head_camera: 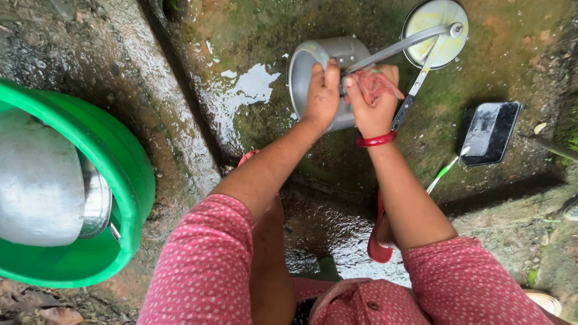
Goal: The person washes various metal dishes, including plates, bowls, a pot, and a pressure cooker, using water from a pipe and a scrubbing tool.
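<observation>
The left hand [322,93] is closed on the rim of a grey metal pot [319,72] that lies tipped on its side on the wet ground [253,90], with its mouth turned to the left. The fingers go over the edge of the pot and the thumb is on the outer wall, so the pot is directly under and around this hand. The right hand [370,99] is just beside the left one, touching it at the fingers. It is clamped on a pink-red scrubbing net [376,84], which it presses against the side of the pot. A red bangle [376,141] is around the right wrist.

A long metal ladle handle [397,47] runs from the pot up to the right, above the right hand, and ends near a round metal lid [435,31] that lies flat on the mossy ground. A second thin utensil [412,96] goes down from there, passing just right of the right hand. Farther right, well apart from the hands, there is a dark rectangular tray [489,132] and a green stick-like thing [442,173]. At the left a green plastic tub [123,174] holds big steel vessels [42,180]. The person wears pink dotted clothes [205,271].
</observation>
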